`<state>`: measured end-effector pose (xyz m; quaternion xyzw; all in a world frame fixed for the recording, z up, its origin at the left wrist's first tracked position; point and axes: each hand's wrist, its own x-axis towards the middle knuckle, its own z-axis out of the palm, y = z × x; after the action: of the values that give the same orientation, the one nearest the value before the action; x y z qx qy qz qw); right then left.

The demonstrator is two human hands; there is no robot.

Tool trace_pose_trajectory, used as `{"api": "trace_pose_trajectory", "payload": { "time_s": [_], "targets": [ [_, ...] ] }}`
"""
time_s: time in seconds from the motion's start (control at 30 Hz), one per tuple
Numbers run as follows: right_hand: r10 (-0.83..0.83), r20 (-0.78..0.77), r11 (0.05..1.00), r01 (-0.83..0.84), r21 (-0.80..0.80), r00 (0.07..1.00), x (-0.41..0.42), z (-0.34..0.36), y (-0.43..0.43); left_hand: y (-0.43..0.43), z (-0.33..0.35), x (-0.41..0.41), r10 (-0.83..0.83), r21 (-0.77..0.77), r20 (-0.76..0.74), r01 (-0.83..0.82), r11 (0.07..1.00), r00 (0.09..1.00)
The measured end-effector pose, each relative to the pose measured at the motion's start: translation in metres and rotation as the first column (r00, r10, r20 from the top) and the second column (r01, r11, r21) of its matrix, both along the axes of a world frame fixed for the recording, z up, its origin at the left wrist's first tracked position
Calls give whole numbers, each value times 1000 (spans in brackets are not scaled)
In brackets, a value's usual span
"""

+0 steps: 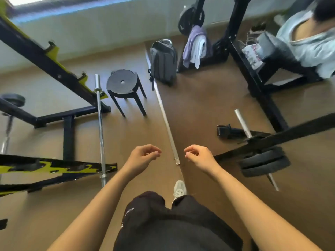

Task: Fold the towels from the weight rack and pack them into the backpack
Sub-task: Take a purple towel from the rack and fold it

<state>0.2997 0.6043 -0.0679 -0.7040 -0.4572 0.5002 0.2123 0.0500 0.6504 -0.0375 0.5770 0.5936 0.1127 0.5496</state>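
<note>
Towels (194, 46), purple and pale, hang in a bunch on the black weight rack (230, 33) far ahead of us, with the grey backpack (163, 62) upright on the floor just beside them. Our left hand (143, 156) and right hand (197, 156) hover loosely curled, holding nothing, well apart from both.

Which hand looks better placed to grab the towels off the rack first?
Probably the right hand. The towels hang on the rack ahead and to the right, on that hand's side. The left hand is equally empty but would reach across. Both are far off; walking comes first.
</note>
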Motion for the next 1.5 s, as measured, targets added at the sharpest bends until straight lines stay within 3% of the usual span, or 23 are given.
{"api": "trace_pose_trajectory", "payload": {
  "time_s": [0.27, 0.6, 0.83, 1.1, 1.33, 1.5],
  "targets": [
    [-48, -25, 999, 48, 1, 999, 12, -2, 198, 173, -19, 7, 82, -68, 60, -77, 995, 995],
    [-255, -25, 967, 255, -19, 967, 34, 5, 396, 421, -18, 38, -102, -38, 81, 105, 994, 991],
    [-379, -80, 925, 376, -54, 922, 80, -26, 525, 575, -32, 97, -160, -59, 26, 161, 985, 987],
    [-411, -85, 908, 399, -131, 908, 163, -79, 692, 756, -76, 210, -145, -213, 25, 147, 966, 989],
    [-399, 74, 903, 406, -139, 914, 242, -123, 846, 925, -156, 314, -167, -229, 29, 169, 959, 986],
    [-284, 282, 932, 333, -143, 917, 289, -163, 933, 1037, -227, 394, -222, -225, 13, 220, 949, 975]
  ]
}}
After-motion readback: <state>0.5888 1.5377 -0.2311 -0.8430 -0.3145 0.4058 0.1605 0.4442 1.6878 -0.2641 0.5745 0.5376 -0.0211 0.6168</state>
